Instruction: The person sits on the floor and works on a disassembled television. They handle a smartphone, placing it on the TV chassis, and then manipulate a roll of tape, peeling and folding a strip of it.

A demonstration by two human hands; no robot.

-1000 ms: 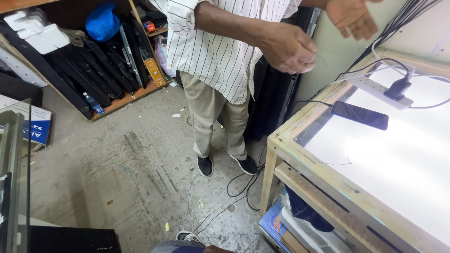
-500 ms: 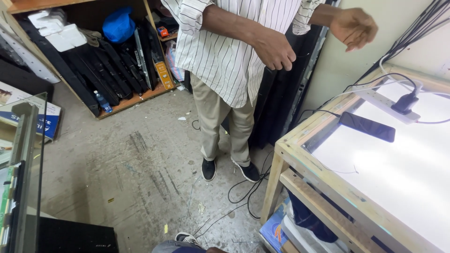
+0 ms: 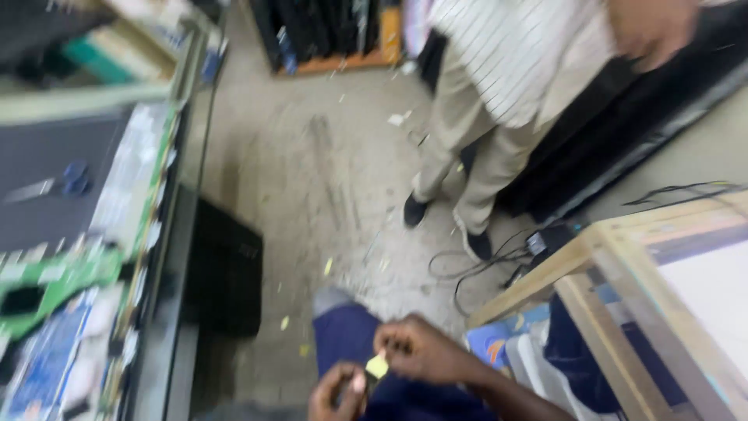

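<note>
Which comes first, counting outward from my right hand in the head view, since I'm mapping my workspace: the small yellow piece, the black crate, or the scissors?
From the right hand:
1. Small yellow piece, pinched at its fingertips.
2. Black crate, on the floor to the left.
3. Scissors, far left on the dark bench top.

Two hands are showing at the bottom edge: the left hand (image 3: 336,394) and the right hand (image 3: 417,351), pinching one small yellow scrap (image 3: 377,365) between them. One other person (image 3: 499,86) is standing across the floor (image 3: 312,179), wearing two dark shoes (image 3: 415,209), with one of that person's hands (image 3: 650,31) showing blurred at the top. One wooden desk (image 3: 592,257) is standing at the right. One pair of scissors (image 3: 62,179) is lying on the dark panel (image 3: 39,164) at the left. One tangle of black cables (image 3: 475,261) is lying on the floor.
</note>
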